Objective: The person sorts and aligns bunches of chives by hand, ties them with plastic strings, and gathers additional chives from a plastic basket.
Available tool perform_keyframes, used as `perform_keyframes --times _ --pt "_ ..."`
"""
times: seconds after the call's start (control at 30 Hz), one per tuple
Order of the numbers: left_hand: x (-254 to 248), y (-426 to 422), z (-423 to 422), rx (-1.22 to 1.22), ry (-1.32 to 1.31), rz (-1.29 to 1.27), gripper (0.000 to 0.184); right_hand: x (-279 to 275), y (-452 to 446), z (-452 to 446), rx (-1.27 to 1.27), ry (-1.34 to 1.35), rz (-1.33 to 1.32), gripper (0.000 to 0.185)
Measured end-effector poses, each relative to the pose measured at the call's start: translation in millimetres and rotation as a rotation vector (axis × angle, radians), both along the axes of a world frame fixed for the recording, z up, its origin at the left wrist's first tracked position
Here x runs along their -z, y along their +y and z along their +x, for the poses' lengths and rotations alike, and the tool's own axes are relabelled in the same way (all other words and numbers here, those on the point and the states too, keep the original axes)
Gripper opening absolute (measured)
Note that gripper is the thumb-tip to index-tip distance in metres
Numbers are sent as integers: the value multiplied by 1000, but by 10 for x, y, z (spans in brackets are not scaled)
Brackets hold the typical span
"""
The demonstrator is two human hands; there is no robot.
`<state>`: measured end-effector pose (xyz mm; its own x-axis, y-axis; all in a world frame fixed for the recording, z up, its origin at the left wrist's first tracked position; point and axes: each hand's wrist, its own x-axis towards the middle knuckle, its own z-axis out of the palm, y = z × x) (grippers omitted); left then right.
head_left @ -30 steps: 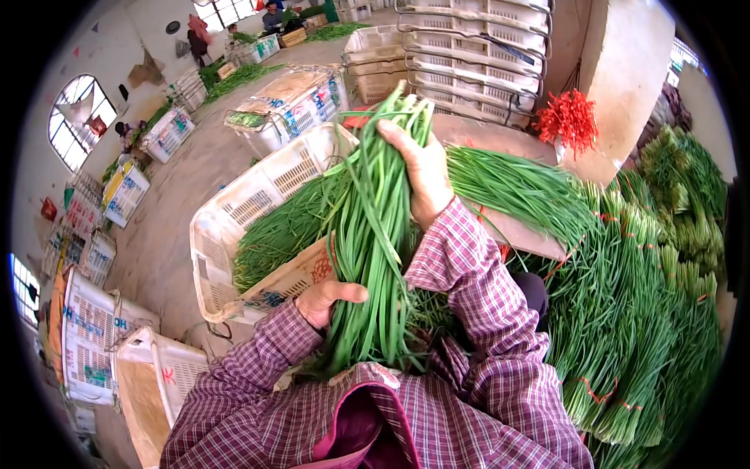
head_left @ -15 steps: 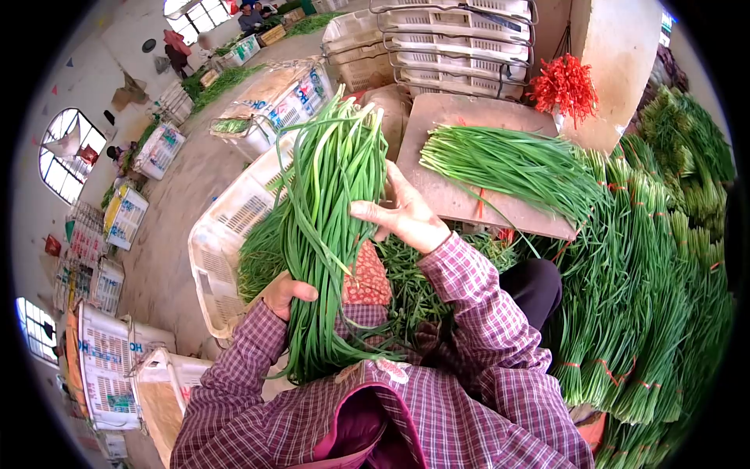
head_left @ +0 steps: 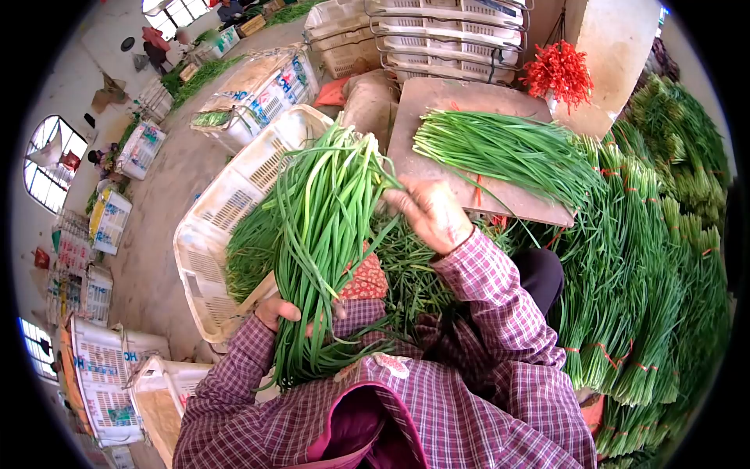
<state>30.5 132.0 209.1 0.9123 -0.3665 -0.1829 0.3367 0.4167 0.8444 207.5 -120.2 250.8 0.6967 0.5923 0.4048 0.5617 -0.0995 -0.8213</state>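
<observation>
Bunched greens point(head_left: 324, 211) are held up in front of the person's chest, pale ends far, leafy ends drooping near the checked jacket point(head_left: 476, 406). The left hand point(head_left: 277, 311) is closed round their near part, thumb at the left and fingertips showing to the right. The right hand point(head_left: 436, 219) is at their right side toward the pale ends, fingers drawn close together by some loose strands; whether it pinches any, I cannot tell. Just left, a white crate point(head_left: 205, 266) holds leaves point(head_left: 250, 254). Farther right, a board point(head_left: 418, 98) carries another bundle point(head_left: 504, 148), with tied bunches point(head_left: 625, 297) piled beyond it on the right.
</observation>
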Motion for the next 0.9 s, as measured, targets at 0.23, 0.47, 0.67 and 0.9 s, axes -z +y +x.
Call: perform_keyframes --times 0.23,0.47,0.67,0.9 --pt "-7 79 -90 -195 170 158 78 138 -175 421 -23 311 120 19" --pt "-86 107 -189 -241 134 366 74 28 -864 911 421 242 358 24" --pt "20 266 -220 -191 208 395 73 -126 -841 373 143 153 -9 35" --pt "-58 162 -217 -254 164 483 77 -101 -105 -90 310 -336 -103 42"
